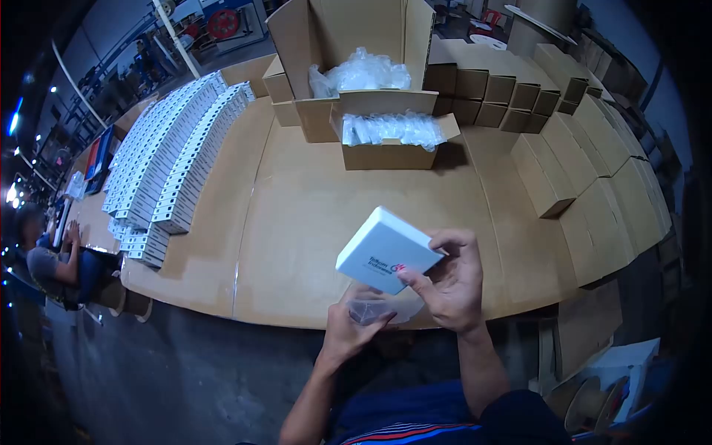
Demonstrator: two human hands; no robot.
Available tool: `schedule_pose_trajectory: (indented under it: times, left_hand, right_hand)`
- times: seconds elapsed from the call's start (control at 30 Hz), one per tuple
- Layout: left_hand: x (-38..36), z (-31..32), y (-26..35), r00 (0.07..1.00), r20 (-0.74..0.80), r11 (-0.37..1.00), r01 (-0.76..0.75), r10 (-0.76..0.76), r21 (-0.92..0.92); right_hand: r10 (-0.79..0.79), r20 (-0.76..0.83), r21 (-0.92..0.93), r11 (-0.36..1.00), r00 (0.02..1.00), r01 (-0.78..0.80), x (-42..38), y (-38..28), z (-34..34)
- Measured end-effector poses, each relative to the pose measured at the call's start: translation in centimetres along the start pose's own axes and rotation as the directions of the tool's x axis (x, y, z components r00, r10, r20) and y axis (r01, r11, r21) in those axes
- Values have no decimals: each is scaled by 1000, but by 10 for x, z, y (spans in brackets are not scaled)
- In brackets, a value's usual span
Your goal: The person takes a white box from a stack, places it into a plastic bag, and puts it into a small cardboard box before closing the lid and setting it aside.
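Note:
My right hand (454,285) grips a flat white box (387,252) by its right end, thumb on the printed face. The box is tilted, with dark lettering and a small red mark. Just below it, my left hand (352,326) has its fingers closed around a clear plastic pouch (371,311). The pouch lies partly behind the box's lower edge, so whether the two touch is hard to tell. Both hands are over the table's near edge. Farther back stands an open carton (389,156) filled with clear plastic packaging (393,130).
Long stacks of white boxes (167,148) line the table's left side. Closed brown cartons (593,163) are piled along the right and back right. A tall open carton (356,33) holding clear plastic bags (363,73) stands behind. Another person (55,259) sits at far left.

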State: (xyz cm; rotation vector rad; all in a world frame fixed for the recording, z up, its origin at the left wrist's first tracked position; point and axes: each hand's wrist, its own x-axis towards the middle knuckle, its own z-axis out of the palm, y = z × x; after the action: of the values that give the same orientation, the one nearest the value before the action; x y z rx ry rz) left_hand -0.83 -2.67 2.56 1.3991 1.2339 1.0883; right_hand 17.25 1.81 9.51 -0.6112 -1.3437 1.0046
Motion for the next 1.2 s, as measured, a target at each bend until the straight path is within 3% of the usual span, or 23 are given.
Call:
schedule_pose_trajectory:
  times: [0.07,0.17,0.47,0.57,0.67,0.77,0.87,0.97,1.0,1.1,1.2]
  left_hand:
    - [-1,-1,-5,1000,1,1000,11,-11,3]
    - [0,-3,-11,1000,9,999,20,-20,27]
    - [1,4,-8,1000,23,1000,6,-6,17]
    - [-2,7,-14,999,-4,993,46,-47,-104]
    - [-3,7,-15,1000,8,980,16,-15,-199]
    - [-8,10,-42,990,19,765,121,-140,-633]
    - [-8,17,-40,975,-21,672,136,-221,-728]
    - [-8,19,-45,962,-64,619,118,-265,-777]
    - [-7,19,-46,961,-84,613,98,-262,-784]
    - [0,20,-44,962,-154,643,28,-225,-765]
    - [3,14,-54,974,-175,704,-24,-144,-710]
  right_hand:
    - [38,73,-31,999,997,-36,0,5,-2]
    - [82,45,-141,987,996,-75,-1,5,-10]
    - [122,154,-427,903,981,-45,10,0,-27]
    - [97,162,-468,884,982,-10,16,2,-23]
    - [187,114,-456,882,976,-116,18,12,-21]
    - [309,82,-438,865,947,-244,18,23,-19]
    - [421,113,-440,833,900,-334,13,35,-21]
    - [459,79,-21,888,885,-459,-1,52,-27]
    - [539,86,-26,842,838,-539,-4,45,-32]
    - [647,86,230,727,758,-647,-37,60,-39]
    - [642,36,371,703,766,-607,-53,71,-32]
